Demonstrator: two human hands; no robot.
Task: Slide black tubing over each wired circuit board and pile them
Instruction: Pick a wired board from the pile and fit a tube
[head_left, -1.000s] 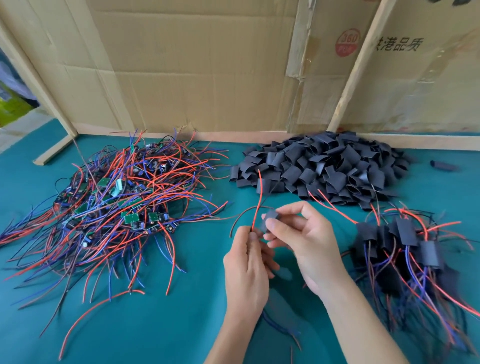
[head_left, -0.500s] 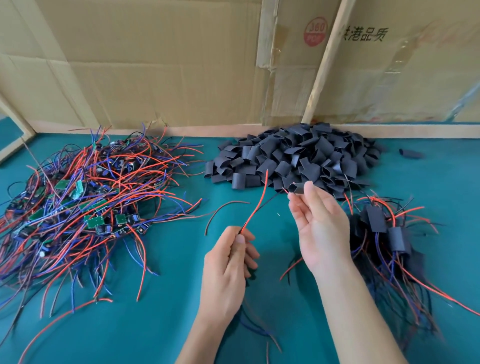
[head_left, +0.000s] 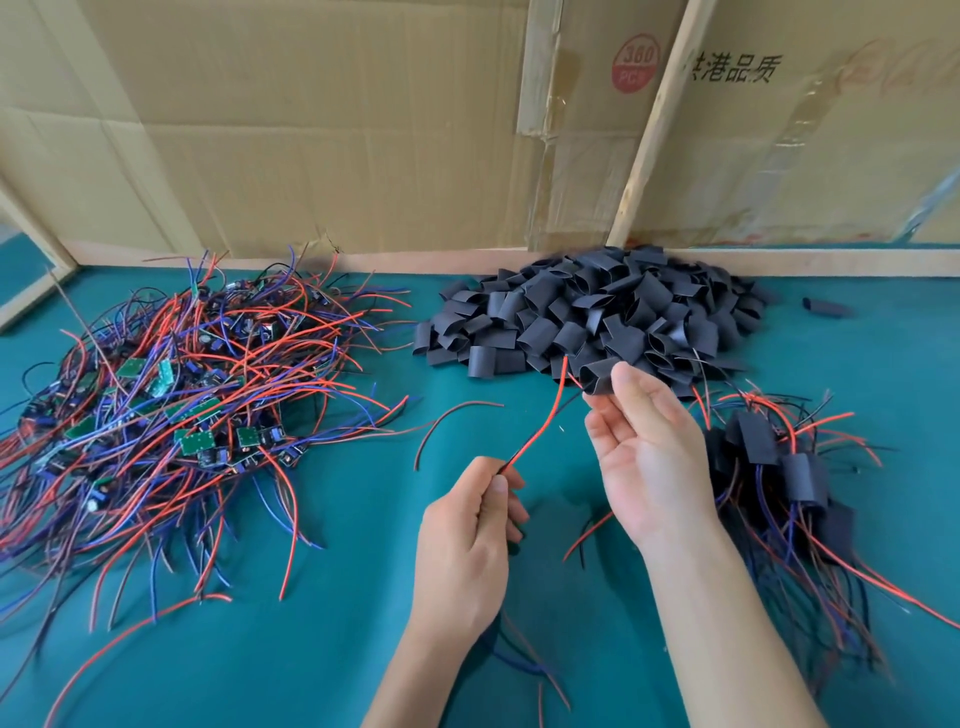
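My left hand (head_left: 467, 535) grips a wired circuit board; the board is hidden in the fist and its red wire (head_left: 545, 421) rises up and to the right. My right hand (head_left: 644, 457), palm up, pinches a black tube piece (head_left: 600, 375) at the near edge of the heap of black tubing (head_left: 613, 317). The red wire's tip lies just left of that tube. A tangle of bare wired boards (head_left: 171, 405) covers the left of the green table. At the right lies the pile of sleeved boards (head_left: 779, 467).
Cardboard sheets (head_left: 337, 130) and a leaning wooden strip (head_left: 654, 130) close off the back of the table. One stray black tube (head_left: 826, 307) lies at the far right. Loose wires (head_left: 457, 415) trail between my hands and the left tangle.
My right hand left the board, reached out to the tubing heap and now pinches a tube there. My left hand stayed gripping the board. The view shifted right.
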